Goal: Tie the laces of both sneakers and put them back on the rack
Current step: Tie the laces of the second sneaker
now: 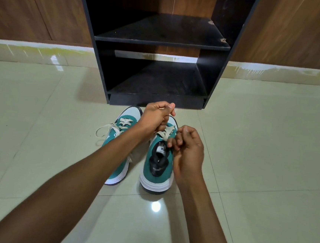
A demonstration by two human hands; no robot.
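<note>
two teal suede sneakers with white soles stand side by side on the glossy pale tiled floor (249,148), toes toward the black two-shelf wooden rack (162,42), which stands just beyond them. the left sneaker (123,126) shows cream lace loops splayed to its outer side, so it looks already tied, though the forearm hides part of it. the right sneaker (158,165) is in hand: the left hand (155,117) is curled round a cream lace end pulled up over the toe, and the right hand (188,153) pinches lace at the tongue beside the collar. the knot looks unfinished, so by my reckoning the task is about half done: this bow, then both shoes onto the rack. both shelves show nothing on them and their front edges are open; the floor on either side leaves room to lift the pair straight forward.
</note>
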